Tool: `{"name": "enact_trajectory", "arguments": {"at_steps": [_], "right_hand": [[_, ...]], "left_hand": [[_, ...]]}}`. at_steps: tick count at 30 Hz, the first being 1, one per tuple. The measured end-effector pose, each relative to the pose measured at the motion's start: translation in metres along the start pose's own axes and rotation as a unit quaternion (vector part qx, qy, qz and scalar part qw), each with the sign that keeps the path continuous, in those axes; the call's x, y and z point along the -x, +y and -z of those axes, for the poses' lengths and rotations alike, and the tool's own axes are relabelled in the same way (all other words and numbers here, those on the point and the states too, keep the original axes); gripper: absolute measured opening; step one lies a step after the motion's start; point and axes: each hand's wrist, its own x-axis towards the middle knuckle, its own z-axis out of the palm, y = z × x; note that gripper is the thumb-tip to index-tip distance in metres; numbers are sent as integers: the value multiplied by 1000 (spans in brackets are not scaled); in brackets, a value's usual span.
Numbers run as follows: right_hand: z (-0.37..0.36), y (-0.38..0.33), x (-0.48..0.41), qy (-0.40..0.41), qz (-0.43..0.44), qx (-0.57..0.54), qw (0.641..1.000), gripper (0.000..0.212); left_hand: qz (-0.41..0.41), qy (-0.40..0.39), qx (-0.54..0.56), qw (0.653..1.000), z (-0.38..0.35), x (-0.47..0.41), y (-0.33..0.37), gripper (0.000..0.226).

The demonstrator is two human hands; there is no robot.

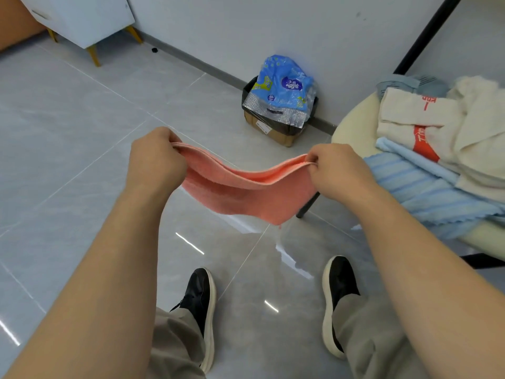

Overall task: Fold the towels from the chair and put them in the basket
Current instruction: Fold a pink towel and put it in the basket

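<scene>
Head view: the glossy grey tiled floor (82, 132) lies open ahead and leftward up to the wall (273, 23). The left hand (157, 160) and right hand (338, 170) each pinch an upper corner of the salmon-pink terry towel (246, 192), which sags between them beside the cream round chair (352, 127) heaped with blue and white towels (426, 192). A cardboard box (276, 132) by the wall holds blue plastic wrapping (284, 83)

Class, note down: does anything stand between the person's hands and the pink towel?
Nothing: the left hand and the right hand each pinch an upper corner of the pink towel. No basket is in view, so that path cannot be judged.
</scene>
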Motion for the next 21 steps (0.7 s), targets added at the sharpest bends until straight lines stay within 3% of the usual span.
{"name": "enact_trajectory", "arguments": {"at_steps": [6, 13, 17, 21], "right_hand": [[2, 20, -1, 35, -17, -13, 999, 26], [9, 25, 0, 26, -3, 88, 996, 22], [15, 34, -2, -55, 6, -64, 996, 16], [23, 40, 3, -175, 30, -107, 978, 18]], "left_hand": [[1, 6, -6, 1000, 5, -4, -11, 30], [10, 1, -15, 1000, 7, -7, -15, 27], [15, -1, -21, 1000, 12, -7, -19, 19], [23, -14, 11, 1000, 22, -4, -17, 15]]}}
